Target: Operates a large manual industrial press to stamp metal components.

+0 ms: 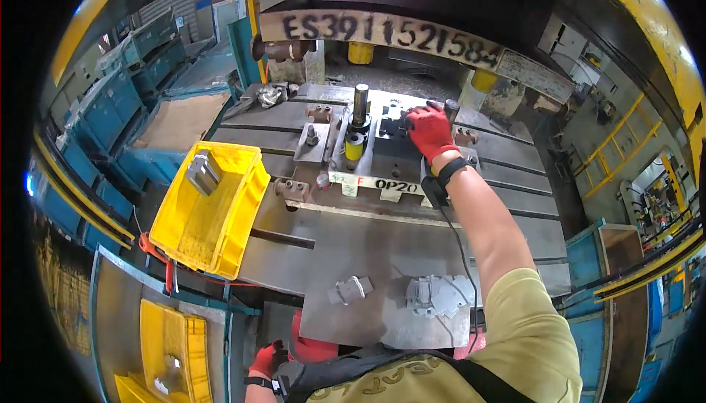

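My right grip (432,131) is over the die (379,154), my left grip (268,359) off the counter (368,252); I can't tell if either pinches anything. Bare room separates die from near-edge metal parts (443,296).

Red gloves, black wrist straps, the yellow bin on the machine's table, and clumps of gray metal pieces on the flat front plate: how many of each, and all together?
Red gloves: 2
Black wrist straps: 2
Yellow bin on the machine's table: 1
Clumps of gray pieces on the front plate: 2
Total: 7
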{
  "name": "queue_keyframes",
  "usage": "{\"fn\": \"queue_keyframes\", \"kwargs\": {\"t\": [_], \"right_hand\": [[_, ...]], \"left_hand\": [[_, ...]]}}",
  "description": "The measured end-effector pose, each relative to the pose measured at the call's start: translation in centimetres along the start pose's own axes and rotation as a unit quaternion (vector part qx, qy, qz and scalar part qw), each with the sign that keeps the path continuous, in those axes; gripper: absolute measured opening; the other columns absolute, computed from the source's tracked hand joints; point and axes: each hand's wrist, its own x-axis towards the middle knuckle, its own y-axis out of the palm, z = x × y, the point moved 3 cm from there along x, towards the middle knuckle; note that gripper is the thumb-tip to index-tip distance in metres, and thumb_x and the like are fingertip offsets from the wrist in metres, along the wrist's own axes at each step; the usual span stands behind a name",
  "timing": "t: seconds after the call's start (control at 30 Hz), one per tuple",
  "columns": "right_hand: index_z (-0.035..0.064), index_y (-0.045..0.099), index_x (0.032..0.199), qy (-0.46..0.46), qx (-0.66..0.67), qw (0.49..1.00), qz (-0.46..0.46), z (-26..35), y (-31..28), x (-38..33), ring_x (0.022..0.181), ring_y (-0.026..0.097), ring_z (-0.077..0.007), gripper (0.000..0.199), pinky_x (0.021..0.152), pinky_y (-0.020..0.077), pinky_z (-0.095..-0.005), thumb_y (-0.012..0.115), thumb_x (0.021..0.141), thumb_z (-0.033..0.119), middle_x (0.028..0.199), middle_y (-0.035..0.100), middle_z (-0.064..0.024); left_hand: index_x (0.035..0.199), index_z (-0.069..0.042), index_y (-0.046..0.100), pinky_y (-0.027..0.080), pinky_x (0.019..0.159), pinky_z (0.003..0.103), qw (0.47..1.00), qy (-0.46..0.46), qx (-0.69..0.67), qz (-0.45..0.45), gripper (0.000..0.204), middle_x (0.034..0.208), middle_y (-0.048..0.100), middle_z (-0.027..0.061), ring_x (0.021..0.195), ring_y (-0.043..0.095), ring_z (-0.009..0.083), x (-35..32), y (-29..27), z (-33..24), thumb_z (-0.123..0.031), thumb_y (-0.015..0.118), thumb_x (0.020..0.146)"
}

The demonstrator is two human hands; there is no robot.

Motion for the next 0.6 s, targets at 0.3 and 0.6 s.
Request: {"fn": "queue_keyframes", "kwargs": {"t": [0.3,0.6], "right_hand": [[0.0151,0.057,0.095,0.019,0.1,0.995,0.023,0.0,0.4,-0.5,0.101,0.046,-0.0191,0.03,0.095,0.0221,-0.0385,0.054,0.07,0.032,0.1,0.056,-0.0058],[0.015,0.052,0.104,0.048,0.045,0.991,0.115,0.5,1.0,-1.0,0.112,0.036,-0.0244,0.038,0.097,0.0172,-0.0412,0.041,0.077,0.041,0.115,0.046,-0.0073]], "left_hand": [[0.099,0.0,0.047,0.045,0.062,0.036,0.998,0.004,0.056,-0.008,0.038,0.083,0.054,0.0151,0.074,0.053,0.0274,3.0,-0.8,0.6,-0.025,0.058,0.074],[0.096,-0.002,0.052,0.045,0.068,0.035,0.749,0.35,0.559,0.06,0.031,0.087,0.056,0.0181,0.082,0.054,0.0301,3.1,0.5,-1.1,-0.018,0.055,0.07]]}}
